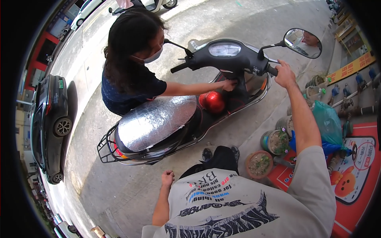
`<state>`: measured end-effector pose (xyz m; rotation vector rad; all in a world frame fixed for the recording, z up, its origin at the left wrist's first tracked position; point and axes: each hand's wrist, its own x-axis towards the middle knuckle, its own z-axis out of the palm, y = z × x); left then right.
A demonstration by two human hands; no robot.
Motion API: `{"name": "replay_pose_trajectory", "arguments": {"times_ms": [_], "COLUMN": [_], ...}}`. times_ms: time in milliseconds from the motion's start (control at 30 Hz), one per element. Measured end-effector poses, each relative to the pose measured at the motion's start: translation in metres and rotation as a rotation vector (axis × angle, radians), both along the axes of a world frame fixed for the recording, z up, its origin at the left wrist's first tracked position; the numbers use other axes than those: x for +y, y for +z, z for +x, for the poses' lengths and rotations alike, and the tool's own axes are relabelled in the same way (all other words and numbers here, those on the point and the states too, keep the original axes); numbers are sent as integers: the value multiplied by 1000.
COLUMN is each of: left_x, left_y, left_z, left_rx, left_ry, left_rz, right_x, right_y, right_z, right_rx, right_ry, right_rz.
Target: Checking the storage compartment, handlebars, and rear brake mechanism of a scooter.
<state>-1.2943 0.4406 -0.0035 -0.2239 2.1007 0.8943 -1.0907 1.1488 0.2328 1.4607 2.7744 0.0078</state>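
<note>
A red floor sign [359, 174] with a white panel and orange cartoon figure lies at right. A yellow banner [351, 67] (red lettering) hangs above it. The scooter's instrument screen [224, 49] sits pale between the handlebars.

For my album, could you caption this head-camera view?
Wearer's right hand grips a black scooter's handlebar grip; left hand hangs fisted, while another person reaches near a red helmet.

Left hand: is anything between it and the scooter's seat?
Nothing visible does. The left hand hangs closed in a fist beside the person's hip, apart from the silver-covered seat, with only bare pavement between them. The right hand grips the handlebar grip.
</note>
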Motion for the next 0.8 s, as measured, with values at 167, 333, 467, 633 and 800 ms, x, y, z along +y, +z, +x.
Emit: {"name": "replay_pose_trajectory", "arguments": {"times_ms": [167, 333, 467, 633, 800], "left_x": [-1, -3, -12, -8, -27], "left_y": [2, -1, -5, -15, -42], "left_z": [1, 2, 5, 7, 8], "left_rx": [-1, 20, 58, 41, 162], "left_ry": [-7, -17, 3, 37, -89], "left_rz": [-12, -14, -13, -28, -87], "right_x": [-2, -2, -1, 3, 6], "right_y": [2, 1, -4, -8, -12], "right_z": [-2, -1, -4, 6, 0], "right_rx": [3, 12, 29, 38, 50], "right_ry": [0, 5, 36, 57, 78], "right_rz": [-10, -1, 1, 27, 26]}}
